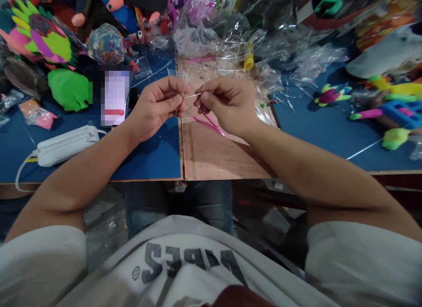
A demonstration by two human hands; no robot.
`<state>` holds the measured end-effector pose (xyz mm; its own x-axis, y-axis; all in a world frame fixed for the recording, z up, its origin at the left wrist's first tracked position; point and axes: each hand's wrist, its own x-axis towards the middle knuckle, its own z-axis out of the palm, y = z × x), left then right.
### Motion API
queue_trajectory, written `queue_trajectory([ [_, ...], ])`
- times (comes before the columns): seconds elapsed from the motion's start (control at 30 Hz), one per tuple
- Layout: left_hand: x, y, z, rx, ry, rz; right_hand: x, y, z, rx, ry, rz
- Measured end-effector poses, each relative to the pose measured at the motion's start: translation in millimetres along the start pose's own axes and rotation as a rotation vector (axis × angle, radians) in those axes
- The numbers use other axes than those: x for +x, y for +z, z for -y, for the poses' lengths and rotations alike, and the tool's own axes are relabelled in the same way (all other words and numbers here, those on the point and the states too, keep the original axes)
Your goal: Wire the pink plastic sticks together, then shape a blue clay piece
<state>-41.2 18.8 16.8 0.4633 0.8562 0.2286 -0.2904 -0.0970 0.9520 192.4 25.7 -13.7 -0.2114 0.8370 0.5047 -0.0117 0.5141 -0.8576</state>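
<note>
My left hand point(161, 107) and my right hand point(227, 104) are raised close together over the wooden part of the table. A thin, pale, shiny strand point(191, 96) is stretched across the small gap between them. Thumb and fingertips of each hand pinch it; whether it is wire or thread I cannot make out. Below my right fingers a narrow pink strip point(211, 126) hangs or lies over the board, partly hidden by that hand. Another pink strip point(201, 59) lies farther back among clear plastic.
The wooden board point(224, 162) lies between blue table surfaces point(151, 162). A phone point(114, 98) and a white power brick point(67, 144) with a cable are on the left. Crumpled clear plastic point(227, 38) covers the back. Colourful clay figures point(332, 95) sit on both sides.
</note>
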Motion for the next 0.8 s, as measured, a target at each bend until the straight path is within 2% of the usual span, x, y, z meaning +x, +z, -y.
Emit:
queue_trajectory([
  [0.1, 0.2, 1.3, -0.9, 0.026, -0.012, -0.036, -1.1, 0.6, 3.9, -0.163, -0.128, -0.062],
  [0.2, 0.0, 2.2, -2.5, -0.038, 0.003, -0.024, -0.4, -1.9, 7.5, -0.254, -0.192, -0.060],
  [0.5, -1.3, 3.4, -2.2, -0.022, -0.006, -0.025, -3.7, -3.3, 7.3, -0.143, -0.223, 0.050],
  [0.63, -0.8, 5.5, -2.4, 0.063, -0.032, -0.140, -7.3, -7.4, 3.8, -0.098, -0.166, 0.086],
  [0.8, 0.1, 3.0, 2.6, 0.154, -0.039, -0.243, -5.8, -9.4, 10.4, -0.350, -0.318, 0.090],
])
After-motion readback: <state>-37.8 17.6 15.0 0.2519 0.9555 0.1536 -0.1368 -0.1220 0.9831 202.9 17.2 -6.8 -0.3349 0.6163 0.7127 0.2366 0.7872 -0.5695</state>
